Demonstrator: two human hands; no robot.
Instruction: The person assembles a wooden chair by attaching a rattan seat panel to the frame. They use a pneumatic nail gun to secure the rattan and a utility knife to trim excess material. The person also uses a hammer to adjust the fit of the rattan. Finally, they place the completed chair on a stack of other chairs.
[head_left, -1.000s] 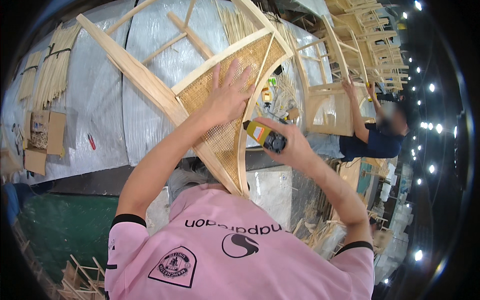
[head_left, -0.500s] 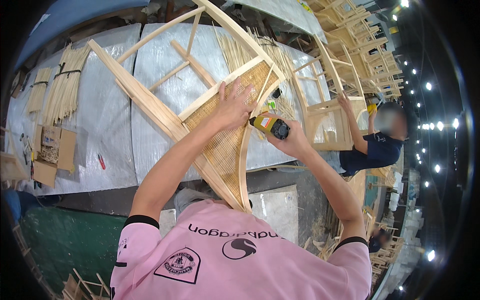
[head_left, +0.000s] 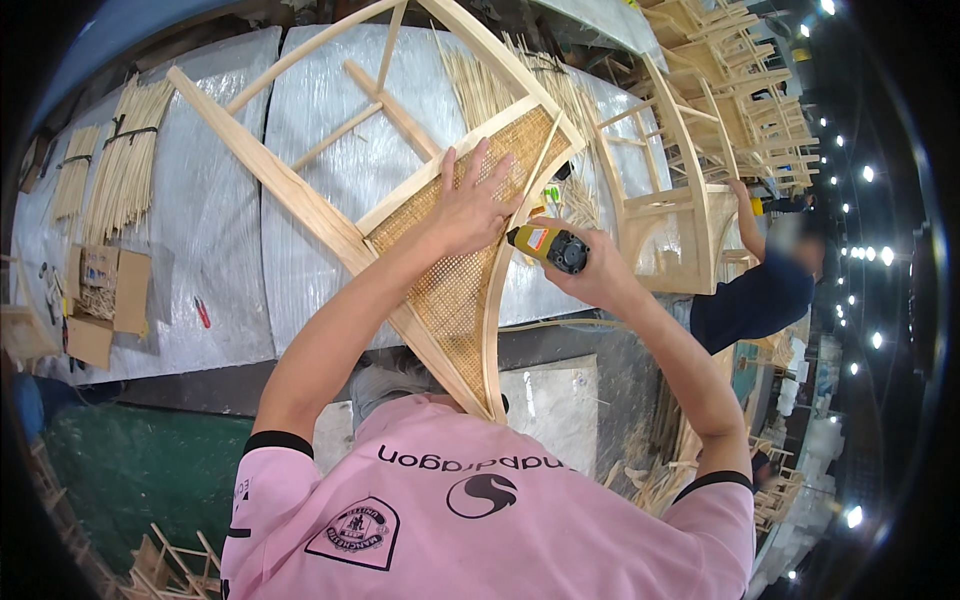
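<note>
Around the chair frame (head_left: 268,170) in the head view, the film-covered table (head_left: 215,215) spreads out, with tied bundles of pale strips (head_left: 130,165) far to the frame's left. Nearer the person on that same side are a cardboard box (head_left: 131,290) of small pieces and, between box and frame, red-handled pliers (head_left: 202,313). More loose strips (head_left: 468,90) lie beyond the frame, partly hidden by its upper rail. To the frame's right stands a second chair (head_left: 690,225), with a co-worker (head_left: 755,300) in a dark shirt beside it and stacked chairs (head_left: 725,90) farther off. Over the frame's woven cane panel (head_left: 455,300), the left hand (head_left: 468,213) is spread flat, fingers apart, gripping nothing and covering part of the weave. The right hand (head_left: 603,272) is wrapped around a yellow-and-black power tool (head_left: 545,247), whose nose is at the frame's curved right rail, just beside the left hand; whether it touches the wood, I cannot tell. The panel thus sits under the left hand and left of the tool.
</note>
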